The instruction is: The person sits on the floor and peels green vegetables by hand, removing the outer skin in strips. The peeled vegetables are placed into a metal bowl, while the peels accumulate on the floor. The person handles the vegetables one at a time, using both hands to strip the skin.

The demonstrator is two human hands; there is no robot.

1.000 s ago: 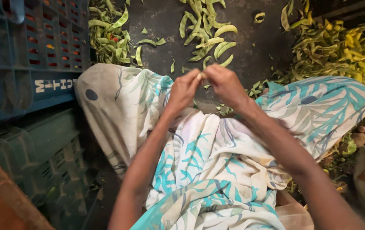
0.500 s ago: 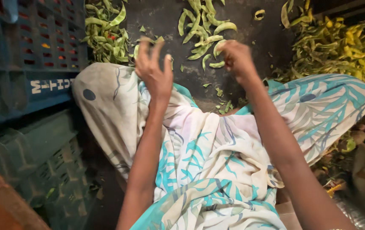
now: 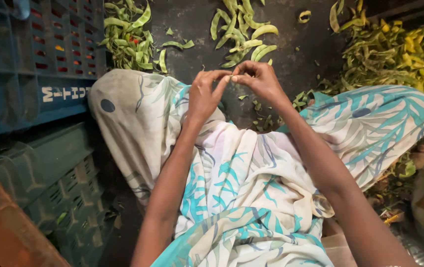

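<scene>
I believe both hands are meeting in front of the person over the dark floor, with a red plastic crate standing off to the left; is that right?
Not quite: the crate is blue, not red. The head view shows it at the left, beside a pile of green pods. The rest holds: the left hand and right hand meet fingertip to fingertip over the dark floor.

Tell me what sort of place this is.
Probably a vegetable market stall or sorting spot at floor level: loose heaps of flat green bean pods on the dark ground, a stacked blue plastic slatted crate, and a pile of yellowing pods alongside.
</scene>
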